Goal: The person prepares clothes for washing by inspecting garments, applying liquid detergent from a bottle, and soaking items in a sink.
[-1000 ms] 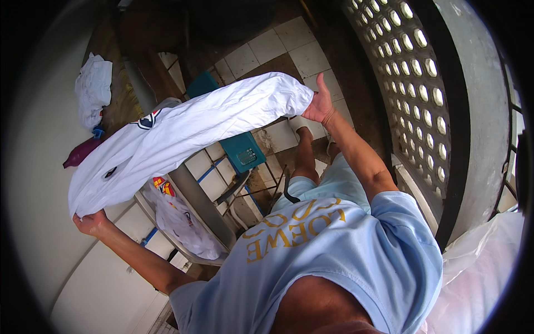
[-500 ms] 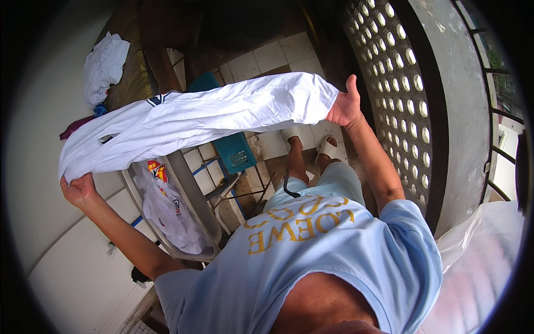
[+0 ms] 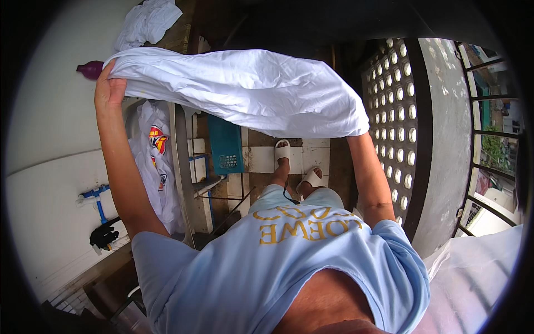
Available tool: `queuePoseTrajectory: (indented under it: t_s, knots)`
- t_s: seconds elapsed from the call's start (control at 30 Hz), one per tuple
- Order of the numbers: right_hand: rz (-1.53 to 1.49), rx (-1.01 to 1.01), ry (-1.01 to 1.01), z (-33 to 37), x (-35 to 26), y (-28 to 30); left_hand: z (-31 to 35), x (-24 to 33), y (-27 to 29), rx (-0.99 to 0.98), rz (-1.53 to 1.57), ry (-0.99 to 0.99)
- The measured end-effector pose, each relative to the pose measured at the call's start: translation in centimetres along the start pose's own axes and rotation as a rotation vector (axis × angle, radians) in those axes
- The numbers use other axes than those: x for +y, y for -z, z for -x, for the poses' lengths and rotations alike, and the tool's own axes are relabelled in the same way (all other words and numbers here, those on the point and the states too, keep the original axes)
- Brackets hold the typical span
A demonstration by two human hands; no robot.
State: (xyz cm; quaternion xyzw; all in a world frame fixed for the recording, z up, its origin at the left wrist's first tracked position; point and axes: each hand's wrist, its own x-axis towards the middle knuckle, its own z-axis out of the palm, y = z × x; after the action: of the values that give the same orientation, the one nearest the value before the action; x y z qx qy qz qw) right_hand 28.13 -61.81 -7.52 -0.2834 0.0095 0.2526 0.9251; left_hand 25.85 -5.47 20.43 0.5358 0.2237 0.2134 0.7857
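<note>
A white shirt [image 3: 239,89] is stretched sideways in front of me at arm's length, its fabric creased and sagging a little along the lower edge. My left hand [image 3: 111,92] grips its left end, with fingers closed over the cloth. At the other end, the shirt covers my right hand, and only the wrist and right forearm [image 3: 370,172] come out below it. The fingers of that hand are hidden inside or behind the fabric.
On my left, a metal sink [image 3: 182,167] holds white plastic bags [image 3: 158,183]. Another white cloth [image 3: 147,22] lies at the far left, near a purple object [image 3: 90,70]. A teal perforated basket [image 3: 225,147] sits below the shirt. A perforated block wall [image 3: 397,122] rises at right.
Both hands have moved: the left one up and inward, the right one lower. The shirt now drapes over my right hand, which showed open at its end before. My view has turned slightly.
</note>
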Motion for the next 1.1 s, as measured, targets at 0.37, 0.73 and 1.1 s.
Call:
queuePoseTrajectory:
  t_s: [0.37,0.73,1.1]
  knots:
    - [0.115,0.033,0.255,-0.7,-14.4,-3.8,-1.1,-4.3,-0.2,-0.123,-0.895,0.092]
    - [0.215,0.163,0.459,2.2,-18.7,-6.2,1.5,-9.9,1.9,-0.253,-0.497,-0.137]
    - [0.382,0.271,0.578,4.8,-23.2,-10.2,9.0,-25.1,-5.7,-0.598,-1.436,-0.401]
